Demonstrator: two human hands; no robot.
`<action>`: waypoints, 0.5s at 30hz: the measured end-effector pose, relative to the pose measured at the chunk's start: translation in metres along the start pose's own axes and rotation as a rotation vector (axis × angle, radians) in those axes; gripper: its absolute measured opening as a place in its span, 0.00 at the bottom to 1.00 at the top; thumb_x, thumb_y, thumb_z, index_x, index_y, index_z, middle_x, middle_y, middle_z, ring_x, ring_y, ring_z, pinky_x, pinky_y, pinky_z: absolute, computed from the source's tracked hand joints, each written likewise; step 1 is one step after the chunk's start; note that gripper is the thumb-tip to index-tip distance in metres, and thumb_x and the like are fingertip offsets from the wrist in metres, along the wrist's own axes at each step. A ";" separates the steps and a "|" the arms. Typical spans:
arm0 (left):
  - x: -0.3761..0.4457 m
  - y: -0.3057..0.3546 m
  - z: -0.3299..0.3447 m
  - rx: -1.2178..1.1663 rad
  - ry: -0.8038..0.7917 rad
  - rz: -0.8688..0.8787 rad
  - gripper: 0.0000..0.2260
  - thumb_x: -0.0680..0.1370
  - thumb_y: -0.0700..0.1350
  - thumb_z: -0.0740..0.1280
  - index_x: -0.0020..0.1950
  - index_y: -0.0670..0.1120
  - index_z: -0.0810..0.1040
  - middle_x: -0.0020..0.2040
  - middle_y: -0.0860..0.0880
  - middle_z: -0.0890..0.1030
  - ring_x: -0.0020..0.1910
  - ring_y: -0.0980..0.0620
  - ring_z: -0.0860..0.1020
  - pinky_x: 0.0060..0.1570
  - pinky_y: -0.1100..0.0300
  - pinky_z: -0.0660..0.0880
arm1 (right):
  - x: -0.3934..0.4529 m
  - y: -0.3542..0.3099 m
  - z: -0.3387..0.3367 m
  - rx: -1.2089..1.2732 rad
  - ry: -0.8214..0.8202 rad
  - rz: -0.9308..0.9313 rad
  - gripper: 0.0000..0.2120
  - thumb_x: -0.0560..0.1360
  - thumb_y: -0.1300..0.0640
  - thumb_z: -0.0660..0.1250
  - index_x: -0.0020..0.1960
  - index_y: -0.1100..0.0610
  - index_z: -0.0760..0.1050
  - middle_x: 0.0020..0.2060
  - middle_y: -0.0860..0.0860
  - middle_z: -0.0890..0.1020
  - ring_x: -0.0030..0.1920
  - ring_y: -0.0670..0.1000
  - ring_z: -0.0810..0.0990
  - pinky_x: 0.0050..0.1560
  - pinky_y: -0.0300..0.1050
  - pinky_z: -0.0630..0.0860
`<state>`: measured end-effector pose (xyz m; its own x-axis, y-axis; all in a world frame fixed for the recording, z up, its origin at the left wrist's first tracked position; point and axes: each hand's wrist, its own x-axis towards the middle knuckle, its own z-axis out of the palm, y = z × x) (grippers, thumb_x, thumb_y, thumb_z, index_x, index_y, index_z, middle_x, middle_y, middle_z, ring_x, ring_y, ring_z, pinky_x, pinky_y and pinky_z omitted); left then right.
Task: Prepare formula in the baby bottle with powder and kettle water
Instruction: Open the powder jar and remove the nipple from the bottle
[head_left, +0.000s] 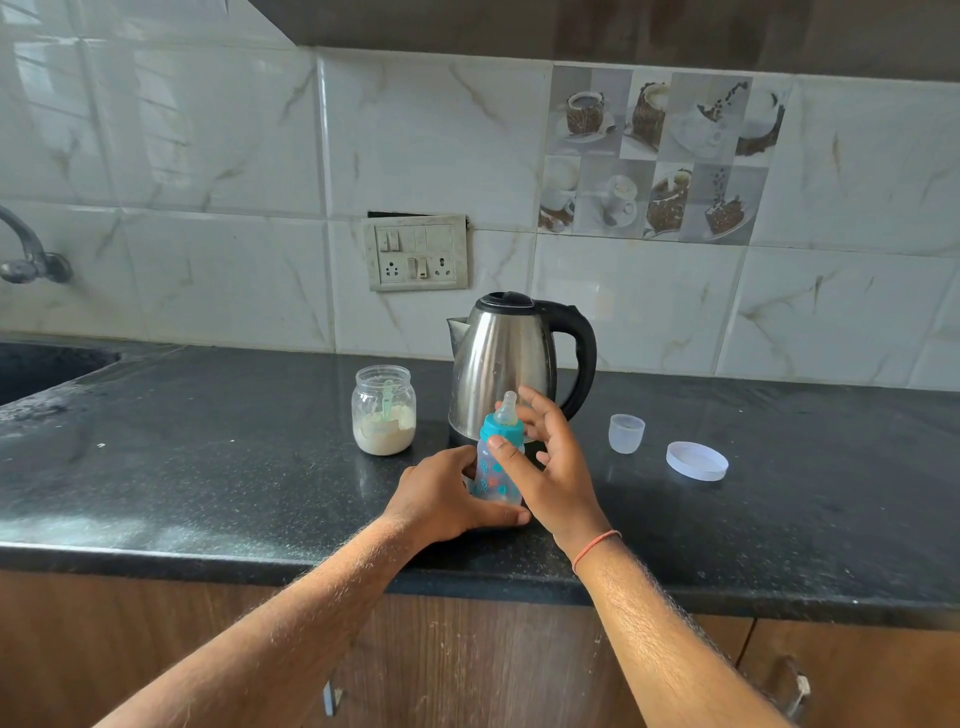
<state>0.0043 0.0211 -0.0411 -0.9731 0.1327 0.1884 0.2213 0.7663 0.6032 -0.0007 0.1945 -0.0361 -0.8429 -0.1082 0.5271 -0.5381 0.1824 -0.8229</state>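
A small baby bottle (497, 480) with a teal collar and a clear nipple stands upright on the black counter (208, 467). My left hand (441, 496) grips its lower body from the left. My right hand (550, 467) hovers beside the collar with fingers spread, the thumb touching the bottle's shoulder. Right behind stands a steel kettle (506, 364) with a black handle and its lid down. To the left, an open glass jar (384, 410) holds pale powder and a green scoop.
A clear bottle cap (626, 433) and a white jar lid (697, 460) lie on the counter to the right. A sink (41, 364) and tap (31, 254) are at far left. A switch panel (415, 253) sits on the tiled wall.
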 end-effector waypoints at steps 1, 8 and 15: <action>0.001 -0.001 0.000 0.000 -0.002 0.000 0.56 0.50 0.88 0.69 0.72 0.59 0.78 0.59 0.61 0.85 0.56 0.58 0.83 0.66 0.48 0.82 | -0.001 -0.001 0.000 -0.024 0.001 -0.002 0.33 0.77 0.43 0.74 0.79 0.44 0.69 0.65 0.37 0.81 0.66 0.35 0.77 0.57 0.21 0.71; 0.000 0.000 0.001 0.013 0.001 0.000 0.49 0.56 0.82 0.74 0.71 0.58 0.78 0.59 0.61 0.85 0.57 0.58 0.83 0.67 0.48 0.81 | 0.001 0.003 -0.002 0.011 0.031 0.035 0.34 0.75 0.44 0.79 0.78 0.44 0.71 0.60 0.34 0.84 0.66 0.38 0.81 0.66 0.39 0.77; -0.001 0.002 0.000 -0.011 0.003 -0.032 0.48 0.54 0.82 0.75 0.69 0.61 0.80 0.58 0.60 0.85 0.57 0.57 0.83 0.66 0.49 0.81 | 0.004 -0.007 -0.007 0.296 0.259 0.091 0.22 0.74 0.61 0.81 0.65 0.56 0.78 0.57 0.46 0.88 0.60 0.43 0.87 0.54 0.37 0.83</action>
<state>0.0054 0.0222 -0.0403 -0.9795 0.1063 0.1713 0.1908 0.7629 0.6177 -0.0002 0.2001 -0.0272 -0.8777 0.1526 0.4543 -0.4722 -0.1137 -0.8741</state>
